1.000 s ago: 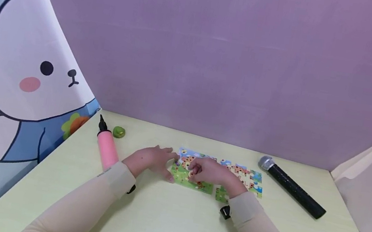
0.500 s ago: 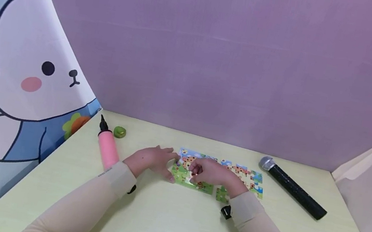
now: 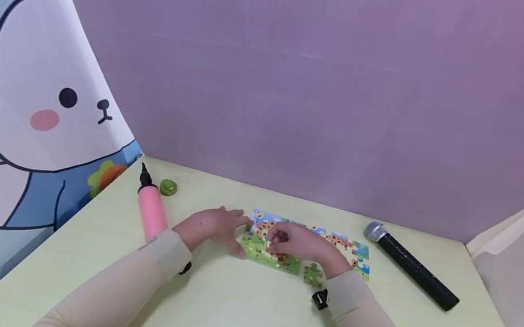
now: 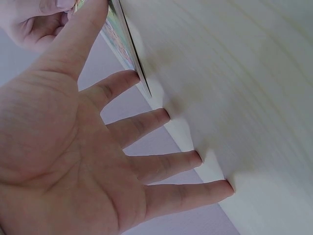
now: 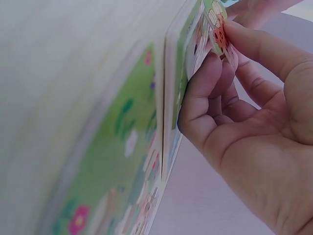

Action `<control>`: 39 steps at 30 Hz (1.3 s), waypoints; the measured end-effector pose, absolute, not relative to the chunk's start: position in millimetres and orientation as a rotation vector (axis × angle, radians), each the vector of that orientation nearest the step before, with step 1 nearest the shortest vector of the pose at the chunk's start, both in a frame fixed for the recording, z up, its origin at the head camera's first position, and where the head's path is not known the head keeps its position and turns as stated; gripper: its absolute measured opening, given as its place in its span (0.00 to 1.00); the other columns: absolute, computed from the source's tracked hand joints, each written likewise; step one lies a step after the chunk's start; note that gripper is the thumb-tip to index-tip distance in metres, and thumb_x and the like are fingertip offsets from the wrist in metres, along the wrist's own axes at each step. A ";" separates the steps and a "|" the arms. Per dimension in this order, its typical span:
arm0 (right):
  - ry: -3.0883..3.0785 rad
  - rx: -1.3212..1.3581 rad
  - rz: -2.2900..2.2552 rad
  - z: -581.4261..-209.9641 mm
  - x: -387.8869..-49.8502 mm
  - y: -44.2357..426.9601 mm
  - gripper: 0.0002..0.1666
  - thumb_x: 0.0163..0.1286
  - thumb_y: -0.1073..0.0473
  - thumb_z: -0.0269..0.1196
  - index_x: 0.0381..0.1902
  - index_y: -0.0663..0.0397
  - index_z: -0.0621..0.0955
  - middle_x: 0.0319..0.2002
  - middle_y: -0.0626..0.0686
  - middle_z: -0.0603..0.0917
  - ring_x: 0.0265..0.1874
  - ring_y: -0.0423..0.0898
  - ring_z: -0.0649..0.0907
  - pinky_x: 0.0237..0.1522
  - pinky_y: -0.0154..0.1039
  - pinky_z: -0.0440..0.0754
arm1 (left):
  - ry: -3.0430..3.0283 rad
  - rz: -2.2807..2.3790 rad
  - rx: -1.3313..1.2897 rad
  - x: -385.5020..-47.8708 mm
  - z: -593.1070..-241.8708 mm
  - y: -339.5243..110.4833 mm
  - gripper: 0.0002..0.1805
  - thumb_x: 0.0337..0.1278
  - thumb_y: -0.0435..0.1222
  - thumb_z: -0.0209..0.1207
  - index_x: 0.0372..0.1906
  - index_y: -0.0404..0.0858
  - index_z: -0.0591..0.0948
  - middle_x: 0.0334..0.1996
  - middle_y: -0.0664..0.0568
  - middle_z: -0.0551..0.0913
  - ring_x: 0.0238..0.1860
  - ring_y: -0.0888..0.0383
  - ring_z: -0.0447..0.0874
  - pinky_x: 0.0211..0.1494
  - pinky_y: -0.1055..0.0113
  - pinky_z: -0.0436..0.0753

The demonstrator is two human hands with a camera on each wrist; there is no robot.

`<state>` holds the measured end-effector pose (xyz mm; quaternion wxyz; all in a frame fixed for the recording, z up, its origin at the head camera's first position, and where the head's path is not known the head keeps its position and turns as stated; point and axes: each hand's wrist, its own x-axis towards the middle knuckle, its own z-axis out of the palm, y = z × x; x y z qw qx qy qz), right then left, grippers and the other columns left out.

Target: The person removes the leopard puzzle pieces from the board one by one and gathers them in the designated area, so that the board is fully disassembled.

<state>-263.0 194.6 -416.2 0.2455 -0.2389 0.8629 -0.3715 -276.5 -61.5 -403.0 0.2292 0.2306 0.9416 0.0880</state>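
A picture puzzle board (image 3: 284, 264) with cartoon bears and green grass lies flat on the table. Over it, my right hand (image 3: 298, 241) pinches a jigsaw piece (image 5: 218, 39) between thumb and fingers; the right wrist view shows the piece tilted up just off the board. At the board's left side is my left hand (image 3: 217, 227), fingers spread. In the left wrist view its index finger and thumb touch the board's edge, while the other fingertips rest on the table. To the right lie jigsaw pieces (image 3: 362, 250), some loosely grouped, partly covered by my right wrist.
A pink pump (image 3: 152, 212) with a black nozzle lies on the left, beside a small green lump (image 3: 168, 187). A black microphone (image 3: 416, 268) with a silver head rests on the right. Behind the table (image 3: 239, 318) hangs a purple cloth (image 3: 273, 86).
Both hands stay nearly in place. My right hand keeps its pinch over the board, and its wrist has shifted very slightly to the right.
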 end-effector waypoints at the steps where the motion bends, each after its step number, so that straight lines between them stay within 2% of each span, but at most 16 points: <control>1: 2.348 -0.653 -1.023 -416.2 -263.0 194.7 0.09 0.79 0.59 0.65 0.52 0.56 0.81 0.40 0.52 0.82 0.35 0.45 0.80 0.43 0.41 0.84 | 2.593 0.240 0.637 -276.5 -402.9 -61.5 0.50 0.58 0.64 0.71 0.83 0.56 0.66 0.88 0.46 0.54 0.86 0.28 0.49 0.86 0.30 0.58; 11: 2.333 -0.659 -1.040 -415.1 -261.3 193.8 0.09 0.79 0.60 0.65 0.51 0.58 0.80 0.39 0.52 0.81 0.35 0.46 0.78 0.44 0.43 0.81 | 2.594 0.237 0.645 -277.5 -403.8 -61.5 0.51 0.58 0.64 0.71 0.84 0.56 0.65 0.88 0.45 0.54 0.86 0.29 0.49 0.86 0.30 0.57; 18: 2.318 -0.659 -1.034 -416.1 -262.4 194.9 0.07 0.81 0.62 0.62 0.52 0.57 0.80 0.43 0.52 0.87 0.41 0.45 0.86 0.45 0.42 0.86 | 2.595 0.241 0.631 -278.0 -403.6 -61.0 0.51 0.58 0.64 0.72 0.83 0.56 0.66 0.88 0.45 0.54 0.86 0.28 0.49 0.86 0.30 0.57; 24: 2.306 -0.666 -1.019 -414.5 -263.6 198.3 0.07 0.82 0.59 0.61 0.51 0.55 0.81 0.41 0.52 0.86 0.36 0.45 0.82 0.43 0.42 0.85 | 2.593 0.241 0.639 -277.8 -403.6 -61.2 0.51 0.58 0.64 0.72 0.83 0.56 0.65 0.88 0.45 0.54 0.86 0.28 0.49 0.86 0.29 0.57; 31: 2.291 -0.644 -1.061 -408.9 -265.5 204.5 0.09 0.83 0.57 0.58 0.53 0.55 0.81 0.45 0.53 0.86 0.39 0.46 0.83 0.45 0.42 0.85 | 2.596 0.234 0.650 -276.3 -400.6 -60.3 0.51 0.57 0.64 0.72 0.84 0.55 0.65 0.88 0.44 0.53 0.86 0.27 0.49 0.86 0.29 0.57; 35: 2.256 -0.598 -1.156 -412.1 -268.2 210.2 0.11 0.83 0.54 0.60 0.54 0.55 0.80 0.45 0.52 0.85 0.40 0.46 0.83 0.47 0.43 0.88 | 2.594 0.223 0.652 -275.6 -400.3 -60.4 0.51 0.58 0.64 0.71 0.84 0.55 0.65 0.88 0.44 0.54 0.86 0.27 0.49 0.86 0.29 0.57; 39: 2.197 -0.577 -1.263 -406.4 -267.4 217.5 0.12 0.84 0.56 0.59 0.56 0.58 0.78 0.47 0.55 0.84 0.45 0.48 0.86 0.54 0.50 0.92 | 2.591 0.232 0.648 -273.9 -399.4 -61.2 0.51 0.59 0.63 0.71 0.84 0.55 0.65 0.88 0.44 0.53 0.86 0.27 0.49 0.85 0.28 0.57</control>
